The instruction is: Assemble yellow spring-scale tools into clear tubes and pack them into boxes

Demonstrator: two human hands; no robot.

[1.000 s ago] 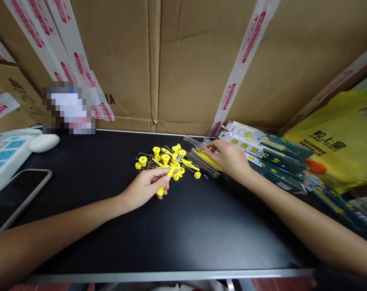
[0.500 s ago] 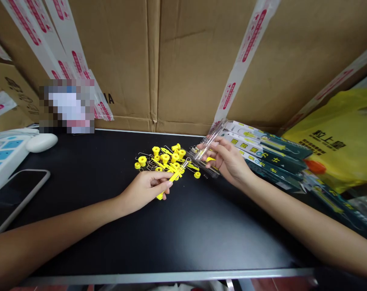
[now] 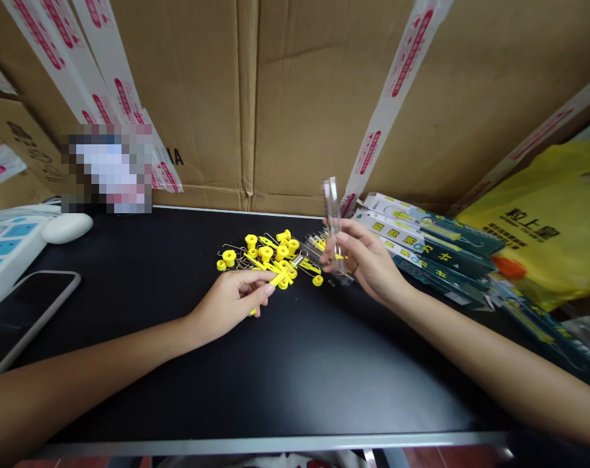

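Note:
My left hand (image 3: 240,290) pinches a slim yellow plastic rod (image 3: 278,278) with a metal spring (image 3: 298,260) at its far end. A clear plastic tube (image 3: 333,203) stands nearly upright between the thumb and fingers of my right hand (image 3: 363,257). Beyond my left hand lies a loose heap of yellow plastic parts (image 3: 266,253), flanged caps, strips and small rings, mixed with wire hooks. More clear tubes and springs (image 3: 317,242) lie beside my right fingers, partly hidden by them. A small yellow ring (image 3: 317,281) rests at the heap's right edge.
Printed boxes (image 3: 431,244) are stacked right of my right hand, by a yellow bag (image 3: 529,221). Left on the black table (image 3: 295,377) are a phone (image 3: 26,312), a power strip (image 3: 12,250) and a white rounded object (image 3: 67,229). A large cardboard box (image 3: 305,110) backs the table.
My right hand has lifted the clear tube off the other tubes and turned it from slanted to nearly upright. My left hand, with the yellow rod, has shifted slightly left.

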